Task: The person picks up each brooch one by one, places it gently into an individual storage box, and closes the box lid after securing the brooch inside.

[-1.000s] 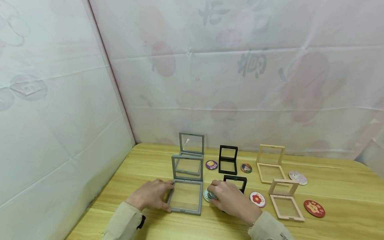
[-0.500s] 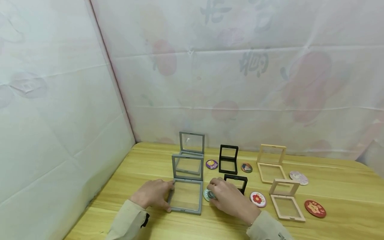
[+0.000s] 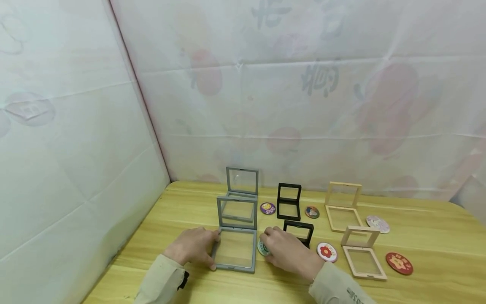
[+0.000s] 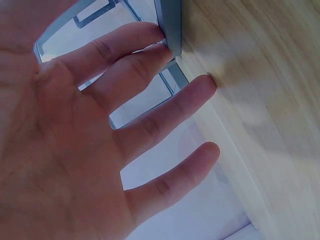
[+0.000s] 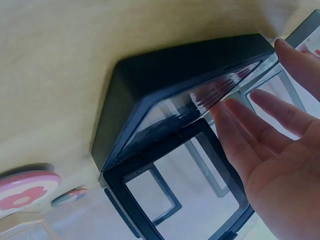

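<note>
A grey display frame (image 3: 235, 249) with clear film lies on the table, its lid standing up at the back. My left hand (image 3: 195, 245) spans its left side, thumb by the front corner. In the left wrist view two extended fingertips touch the frame's edge (image 4: 170, 27). My right hand (image 3: 286, 249) rests over a teal round badge (image 3: 261, 247) right of that frame and covers much of it. Its fingers look fairly straight in the right wrist view, beside a raised black frame (image 5: 185, 85) that hides the badge; a pinch is not visible.
Behind stand another grey frame (image 3: 243, 169), a black frame (image 3: 288, 218) and a yellow frame (image 3: 343, 231). A pinkish frame (image 3: 370, 276) lies at the right. Among them are purple (image 3: 267, 208), dark (image 3: 312, 212), flower (image 3: 326, 252), pale (image 3: 377, 224) and red (image 3: 399, 263) badges.
My right hand has shifted slightly left and covers more of the teal badge. My left hand stays at the grey frame's side.
</note>
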`<state>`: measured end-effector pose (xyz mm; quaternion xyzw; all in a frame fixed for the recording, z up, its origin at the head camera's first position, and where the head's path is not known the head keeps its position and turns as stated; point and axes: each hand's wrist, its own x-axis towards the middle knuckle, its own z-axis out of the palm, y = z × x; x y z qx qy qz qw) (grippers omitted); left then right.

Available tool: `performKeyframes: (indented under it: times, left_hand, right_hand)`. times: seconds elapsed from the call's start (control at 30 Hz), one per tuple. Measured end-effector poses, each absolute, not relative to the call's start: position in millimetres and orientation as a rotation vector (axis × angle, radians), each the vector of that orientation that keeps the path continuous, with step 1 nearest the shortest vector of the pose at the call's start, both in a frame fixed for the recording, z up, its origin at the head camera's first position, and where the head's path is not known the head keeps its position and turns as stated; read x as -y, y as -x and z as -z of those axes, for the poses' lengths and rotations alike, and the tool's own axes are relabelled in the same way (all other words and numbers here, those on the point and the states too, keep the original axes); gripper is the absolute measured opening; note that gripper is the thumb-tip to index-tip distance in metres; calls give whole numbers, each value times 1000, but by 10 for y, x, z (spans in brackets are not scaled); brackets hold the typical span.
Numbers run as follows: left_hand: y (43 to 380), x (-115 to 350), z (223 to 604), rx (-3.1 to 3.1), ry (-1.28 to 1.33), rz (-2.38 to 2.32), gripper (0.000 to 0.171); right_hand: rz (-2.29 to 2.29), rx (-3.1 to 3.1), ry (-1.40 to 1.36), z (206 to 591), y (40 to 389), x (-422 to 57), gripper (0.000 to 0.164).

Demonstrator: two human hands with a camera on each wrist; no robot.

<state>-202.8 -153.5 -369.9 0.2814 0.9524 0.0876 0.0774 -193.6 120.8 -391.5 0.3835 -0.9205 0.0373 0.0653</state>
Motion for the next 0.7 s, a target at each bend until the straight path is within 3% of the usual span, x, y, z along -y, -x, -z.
performKeyframes:
  times: [0.7]
  left_hand:
    - [2026, 1533, 3696, -2850, -805, -303, 67]
  right_hand:
    - [-102, 2849, -1142, 3875, 1989, -1154, 37]
